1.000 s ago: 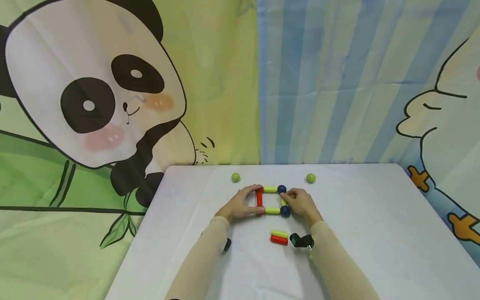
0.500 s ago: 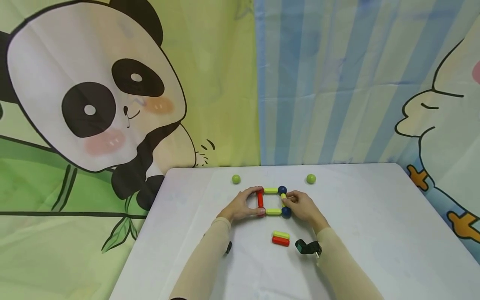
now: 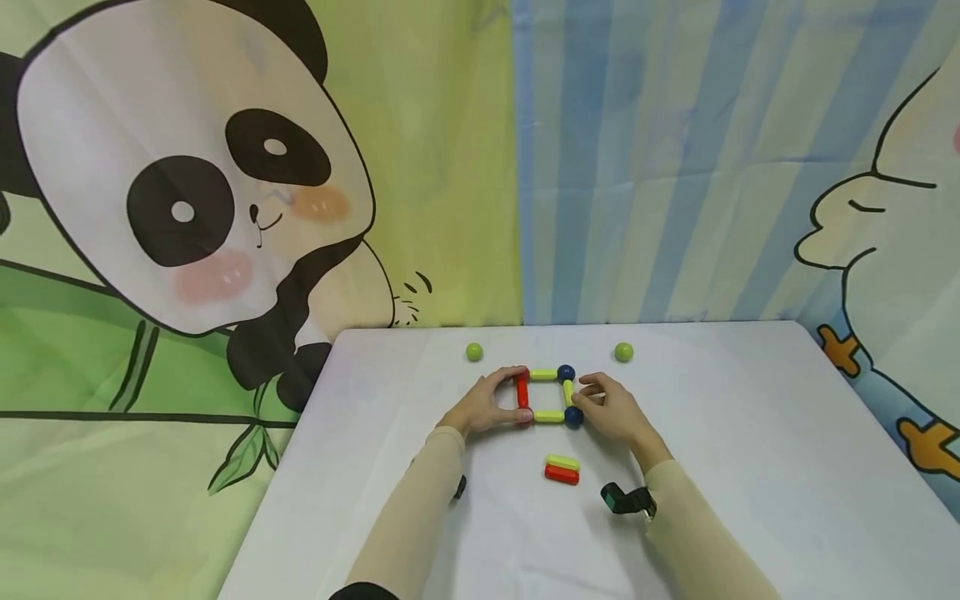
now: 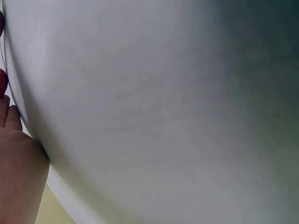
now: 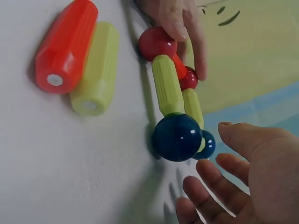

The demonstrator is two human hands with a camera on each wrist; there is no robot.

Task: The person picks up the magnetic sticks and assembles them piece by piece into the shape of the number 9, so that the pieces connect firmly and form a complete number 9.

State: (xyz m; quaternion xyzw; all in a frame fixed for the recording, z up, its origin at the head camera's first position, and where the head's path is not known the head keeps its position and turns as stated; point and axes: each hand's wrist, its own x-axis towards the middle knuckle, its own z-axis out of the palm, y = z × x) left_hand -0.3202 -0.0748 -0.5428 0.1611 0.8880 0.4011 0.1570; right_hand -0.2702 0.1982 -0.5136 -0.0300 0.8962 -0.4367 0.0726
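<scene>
A square of magnetic rods and balls lies before me in the head view. Its left side is a red rod (image 3: 522, 393); the other sides are yellow-green rods such as the front one (image 3: 549, 416). Red balls (image 5: 158, 44) mark the left corners, blue balls (image 5: 177, 137) the right ones. My left hand (image 3: 478, 406) grips the left side, thumb at the near red ball and fingers at the far one. Just right of the square, my right hand (image 3: 617, 410) holds nothing, its fingers spread and loosely bent beside the blue balls in the right wrist view.
Nearer me on the white table (image 3: 720, 433), a loose yellow-green rod (image 3: 562, 462) and a red rod (image 3: 562, 474) lie side by side. Two green balls (image 3: 474, 352) sit near the far edge, with a printed curtain (image 3: 442, 167) behind.
My right hand has let go of the square's right-hand rod and drawn back a little to the right. The left hand keeps its grip.
</scene>
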